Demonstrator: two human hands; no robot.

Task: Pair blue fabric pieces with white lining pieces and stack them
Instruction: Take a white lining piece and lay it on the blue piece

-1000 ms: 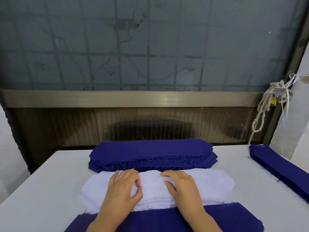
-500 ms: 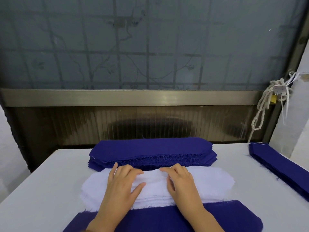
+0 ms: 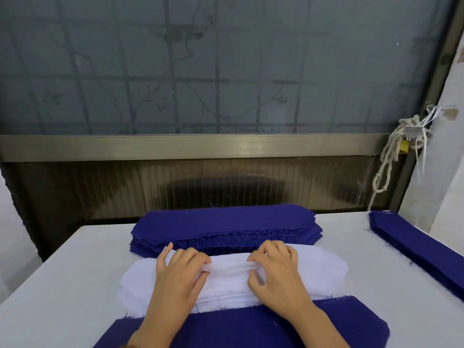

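Lying mid-desk, the white lining stack (image 3: 321, 270) sat between a blue fabric stack (image 3: 223, 222) behind and a blue piece (image 3: 251, 327) in front. The left hand (image 3: 179, 275) and right hand (image 3: 276, 270) pressed on it, fingers (image 3: 256, 257) curled, pinching its top layer into a ridge. More blue pieces (image 3: 421, 244) lay at the right of the white desk (image 3: 62, 285).

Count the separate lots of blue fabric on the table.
3: a stack behind the white lining, a row at the right edge, one piece nearest the camera. More may be out of frame.
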